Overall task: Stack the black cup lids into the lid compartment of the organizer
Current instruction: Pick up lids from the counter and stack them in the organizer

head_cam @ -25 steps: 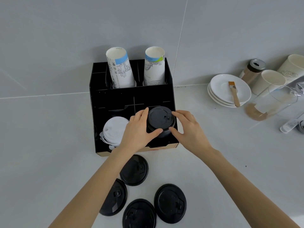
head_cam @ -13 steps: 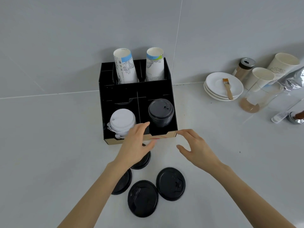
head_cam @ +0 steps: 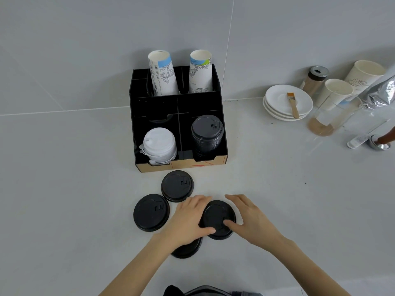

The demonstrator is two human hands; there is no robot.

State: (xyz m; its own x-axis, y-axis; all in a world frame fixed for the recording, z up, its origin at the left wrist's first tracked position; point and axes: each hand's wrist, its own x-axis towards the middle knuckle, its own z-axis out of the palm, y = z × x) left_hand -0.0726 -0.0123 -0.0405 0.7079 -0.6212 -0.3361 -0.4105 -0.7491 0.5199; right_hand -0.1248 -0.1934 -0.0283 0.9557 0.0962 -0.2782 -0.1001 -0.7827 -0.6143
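Both hands have dropped back from the organizer (head_cam: 181, 163) to the loose lids in front of it: left hand (head_cam: 188, 221) and right hand (head_cam: 250, 221) pinch one black lid (head_cam: 215, 216) between them; three more lie beside it, front-right compartment holding the black stack (head_cam: 207, 133)

Both hands (head_cam: 222, 221) left the organizer (head_cam: 177, 116), now touching a loose lid (head_cam: 217, 217).
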